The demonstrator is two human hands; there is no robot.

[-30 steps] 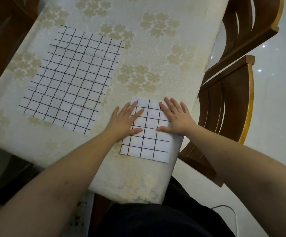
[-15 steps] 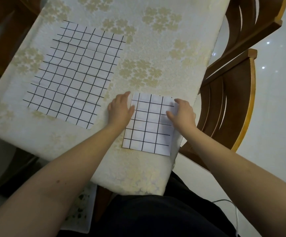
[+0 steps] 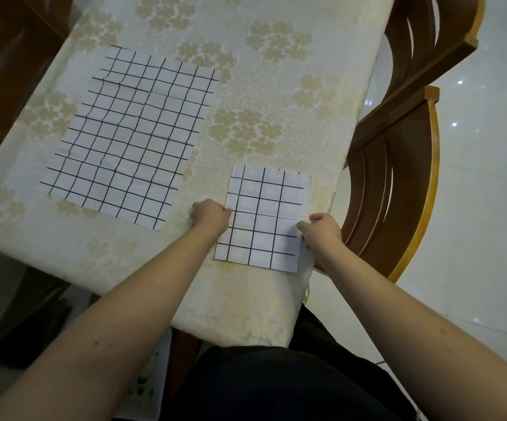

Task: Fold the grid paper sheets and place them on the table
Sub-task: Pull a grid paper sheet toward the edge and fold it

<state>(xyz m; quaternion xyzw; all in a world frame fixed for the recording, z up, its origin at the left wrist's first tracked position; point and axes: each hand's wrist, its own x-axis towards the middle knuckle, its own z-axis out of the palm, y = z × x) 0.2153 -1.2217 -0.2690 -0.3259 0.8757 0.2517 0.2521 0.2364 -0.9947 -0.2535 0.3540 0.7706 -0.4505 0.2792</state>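
Two grid paper sheets on worktop (image 3: 276, 123), cream cloth with pale gold flower print. Far left: unfolded sheet (image 3: 124, 138), flat, creased, well apart from both hands. Right of it, near worktop's right and near edges: folded sheet (image 3: 264, 217), smaller, flat, horizontal crease across its middle. Left hand (image 3: 211, 215) at folded sheet's left edge, fingers curled, pinching that edge about halfway along. Right hand (image 3: 320, 230) at folded sheet's right edge, fingers curled, thumb and fingertips pinching the edge just below the crease. Farther right, beside worktop: two wooden chairs (image 3: 398, 177), curved back slats, on glossy pale floor (image 3: 489, 208). Bottom centre: dark clothing of person's lap.
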